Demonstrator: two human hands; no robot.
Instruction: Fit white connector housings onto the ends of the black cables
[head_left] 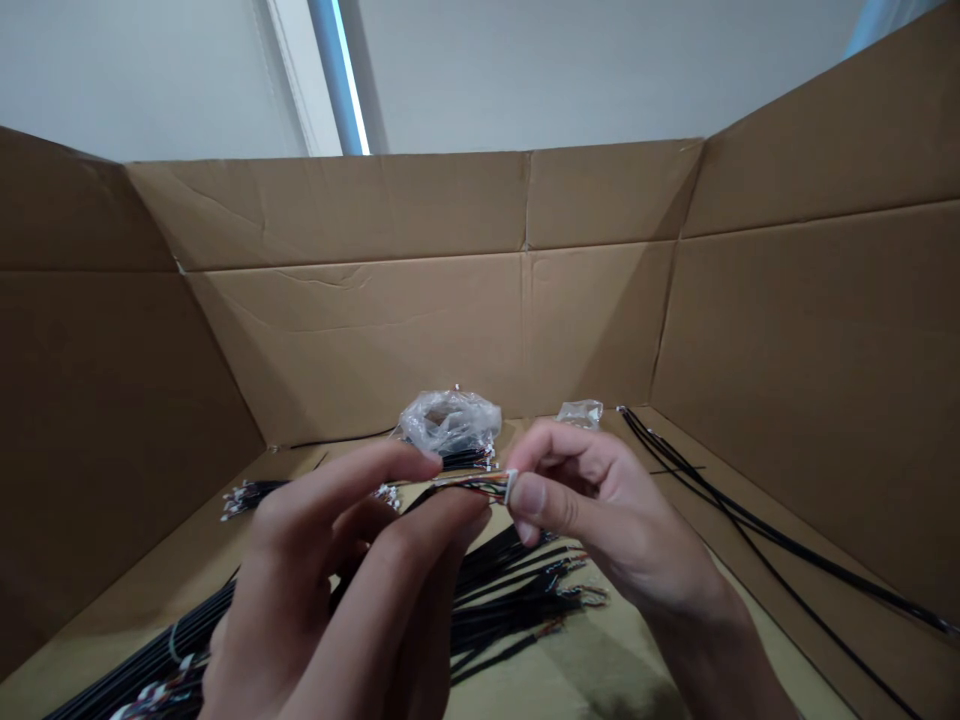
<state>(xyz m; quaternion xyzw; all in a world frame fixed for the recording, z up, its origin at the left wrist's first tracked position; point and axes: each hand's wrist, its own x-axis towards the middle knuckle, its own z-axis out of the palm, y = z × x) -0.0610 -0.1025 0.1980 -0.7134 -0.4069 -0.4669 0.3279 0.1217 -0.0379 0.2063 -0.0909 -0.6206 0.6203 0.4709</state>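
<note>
1. A crumpled clear plastic bag [450, 420] lies just beyond the fingers; a smaller clear bag [580, 412] sits beside it, to the right.
2. Loose black cables [757, 530] run along the floor of the cardboard box [360, 320], right of the fingers.
3. A bundle of black cables [517, 600] lies beneath the fingers; another bundle [251, 492] lies to their left.

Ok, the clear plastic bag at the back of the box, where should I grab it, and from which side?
Pinch the crumpled top of the plastic bag, coming from above. It bunches upward and stands free there, while cable ends crowd its base and both hands, the left hand and the right hand, block the near side.
</note>
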